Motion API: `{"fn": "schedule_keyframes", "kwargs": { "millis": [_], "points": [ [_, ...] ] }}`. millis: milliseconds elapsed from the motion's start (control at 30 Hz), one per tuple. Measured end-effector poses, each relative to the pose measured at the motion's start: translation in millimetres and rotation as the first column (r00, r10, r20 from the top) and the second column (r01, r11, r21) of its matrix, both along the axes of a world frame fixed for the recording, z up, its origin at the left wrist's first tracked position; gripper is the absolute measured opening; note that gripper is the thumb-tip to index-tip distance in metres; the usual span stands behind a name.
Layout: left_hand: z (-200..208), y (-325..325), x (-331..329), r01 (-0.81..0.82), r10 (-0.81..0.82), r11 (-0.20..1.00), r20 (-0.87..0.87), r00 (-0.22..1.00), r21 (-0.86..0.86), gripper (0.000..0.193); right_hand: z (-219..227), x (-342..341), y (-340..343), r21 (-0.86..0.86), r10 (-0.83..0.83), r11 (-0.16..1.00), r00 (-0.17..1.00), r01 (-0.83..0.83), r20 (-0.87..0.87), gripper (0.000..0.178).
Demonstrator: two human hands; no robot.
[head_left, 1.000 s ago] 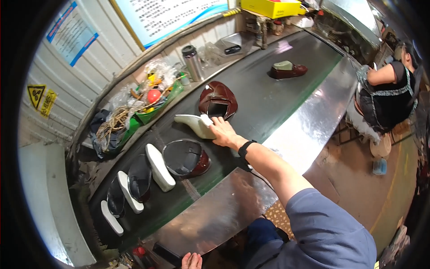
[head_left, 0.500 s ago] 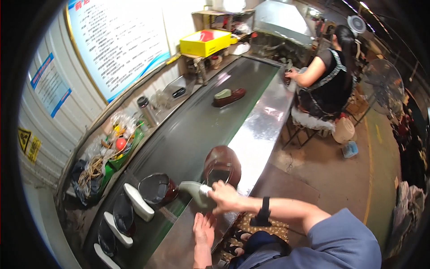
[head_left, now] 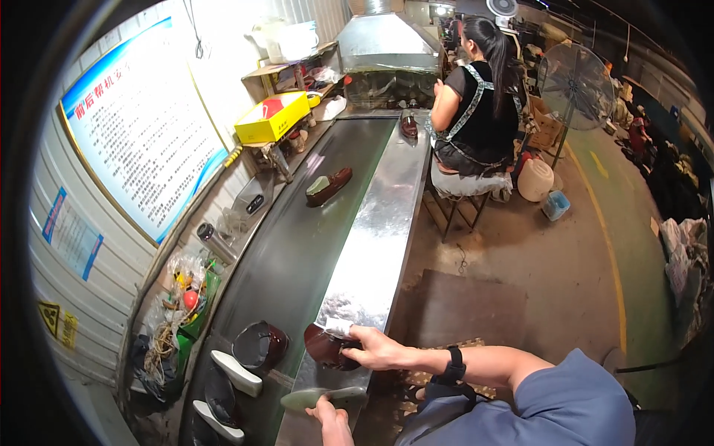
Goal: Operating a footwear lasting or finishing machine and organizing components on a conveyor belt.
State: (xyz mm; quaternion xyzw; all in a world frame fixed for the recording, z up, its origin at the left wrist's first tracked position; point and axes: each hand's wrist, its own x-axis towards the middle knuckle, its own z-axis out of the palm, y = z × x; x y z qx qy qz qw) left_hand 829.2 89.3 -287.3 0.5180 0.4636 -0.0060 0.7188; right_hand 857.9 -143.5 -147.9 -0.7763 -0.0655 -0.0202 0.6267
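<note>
My right hand [head_left: 379, 349] is closed on a glossy dark-red shoe upper [head_left: 321, 348] over the metal ledge. Something white [head_left: 338, 328] sits at its fingertips; I cannot tell whether it is a finger wrap or a separate piece. Nearer to me, my left hand [head_left: 332, 422] grips a grey-green shoe last [head_left: 316, 400], its fingers partly hidden. Left of them, on the dark belt, stands another dark-red upper [head_left: 260, 346] with a dark lining. White sole-shaped pieces [head_left: 236, 373] and more dark uppers [head_left: 219, 394] line up beside it.
Farther along the belt [head_left: 286, 245] lies a dark-red shoe on a last [head_left: 329, 187]. A co-worker [head_left: 487, 97] sits at the ledge's far end, near another shoe [head_left: 408, 125]. A yellow box [head_left: 273, 117], a flask [head_left: 216, 241] and bagged odds and ends [head_left: 175, 312] stand along the wall.
The grey-green last has passed from my right hand to my left. My right hand has taken hold of the upper that lay on the ledge. The view has shifted.
</note>
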Motion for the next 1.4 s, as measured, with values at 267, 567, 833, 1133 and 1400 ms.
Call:
{"fn": "schedule_keyframes", "kwargs": {
  "millis": [267, 567, 833, 1133, 1400],
  "points": [
    [147, -11, -23, 0.476, -0.203, 0.839, 0.660, 0.723, -0.264, 0.046, 44, -19, 42, 0.059, 0.467, 0.880, 0.881, -0.472, 0.080, 0.038],
    [194, 29, -37, 0.252, -0.153, 0.955, 0.466, 0.871, -0.159, 0.059, 103, -28, 64, -0.062, 0.640, 0.761, 0.763, -0.645, -0.090, 0.047],
    [239, 31, -46, 0.082, -0.096, 0.995, 0.411, 0.907, 0.051, 0.053, 81, -44, 72, -0.262, 0.755, 0.638, 0.655, -0.724, 0.029, 0.042],
    [232, 20, -21, -0.087, -0.231, 0.904, 0.649, 0.725, 0.419, 0.058, 74, -25, 103, 0.232, 0.562, 0.792, 0.823, -0.565, 0.084, 0.052],
    [155, 31, -8, 0.034, 0.027, 0.996, 0.613, 0.789, -0.088, 0.077, 76, -7, 100, 0.323, 0.451, 0.863, 0.881, -0.389, -0.145, 0.033]
  ]
}}
